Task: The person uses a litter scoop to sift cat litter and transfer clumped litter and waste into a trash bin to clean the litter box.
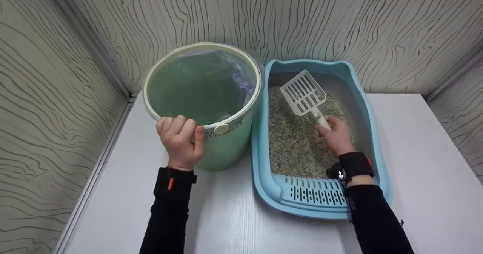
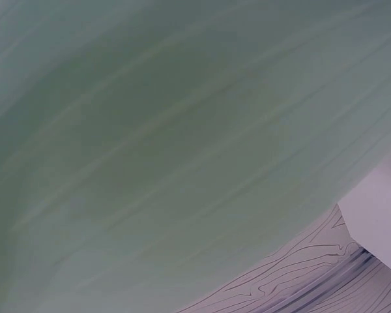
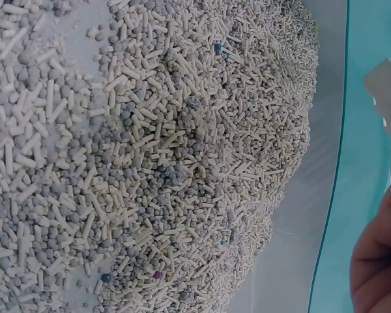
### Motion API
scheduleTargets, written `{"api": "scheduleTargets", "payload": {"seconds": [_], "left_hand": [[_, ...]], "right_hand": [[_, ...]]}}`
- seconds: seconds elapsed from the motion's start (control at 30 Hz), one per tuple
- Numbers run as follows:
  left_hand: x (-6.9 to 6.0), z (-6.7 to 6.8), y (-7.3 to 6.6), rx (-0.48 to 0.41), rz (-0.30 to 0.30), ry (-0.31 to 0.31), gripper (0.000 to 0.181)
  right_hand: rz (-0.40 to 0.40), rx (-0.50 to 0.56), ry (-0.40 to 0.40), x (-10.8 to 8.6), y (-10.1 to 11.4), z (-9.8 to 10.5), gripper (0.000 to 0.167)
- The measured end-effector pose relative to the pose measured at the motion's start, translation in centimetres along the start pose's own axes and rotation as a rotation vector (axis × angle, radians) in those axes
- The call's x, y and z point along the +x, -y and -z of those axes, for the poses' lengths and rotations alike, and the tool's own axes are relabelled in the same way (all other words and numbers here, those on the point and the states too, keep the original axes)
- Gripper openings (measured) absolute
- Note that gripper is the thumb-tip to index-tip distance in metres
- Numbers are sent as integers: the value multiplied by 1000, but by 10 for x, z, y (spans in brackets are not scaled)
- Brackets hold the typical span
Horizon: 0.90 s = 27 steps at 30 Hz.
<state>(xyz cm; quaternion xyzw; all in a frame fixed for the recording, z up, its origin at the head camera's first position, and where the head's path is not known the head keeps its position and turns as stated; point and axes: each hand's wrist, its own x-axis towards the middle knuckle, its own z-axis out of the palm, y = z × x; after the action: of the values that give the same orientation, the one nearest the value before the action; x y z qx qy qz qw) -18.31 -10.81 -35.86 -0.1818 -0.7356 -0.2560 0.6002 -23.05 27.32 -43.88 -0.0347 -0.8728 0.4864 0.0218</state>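
My right hand [image 1: 337,136] grips the handle of a white slotted litter scoop [image 1: 304,92], held above the litter with its blade pointing up and left. No litter shows on the blade. Under it, pellet cat litter [image 3: 176,143] lies in a blue litter box [image 1: 257,159], with darker clumps in the middle. My left hand [image 1: 181,140] has its fingers curled over the near rim of a green trash bin [image 1: 226,152]. A clear bag lines the bin beneath a cream ring. In the left wrist view the bin's ribbed wall [image 2: 182,143] fills most of the picture.
Bin and litter box stand side by side on a white table [image 1: 226,216]. Patterned wall panels [image 1: 226,16] rise behind and at both sides. A slotted step [image 1: 317,191] forms the box's near end.
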Motion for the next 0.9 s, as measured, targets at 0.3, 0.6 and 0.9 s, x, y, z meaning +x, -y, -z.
{"api": "scheduleTargets", "payload": {"seconds": [0.3, 0.6, 0.9], "left_hand": [[0, 1, 0, -3, -1, 4, 55], [-3, -2, -2, -3, -8, 27, 55], [-3, -4, -1, -3, -8, 33, 55]], "right_hand": [[-4, 31, 10, 0, 3, 2, 32], [-8, 144, 46, 4, 19, 20, 31], [178, 286, 93, -6, 145, 43, 25]]}}
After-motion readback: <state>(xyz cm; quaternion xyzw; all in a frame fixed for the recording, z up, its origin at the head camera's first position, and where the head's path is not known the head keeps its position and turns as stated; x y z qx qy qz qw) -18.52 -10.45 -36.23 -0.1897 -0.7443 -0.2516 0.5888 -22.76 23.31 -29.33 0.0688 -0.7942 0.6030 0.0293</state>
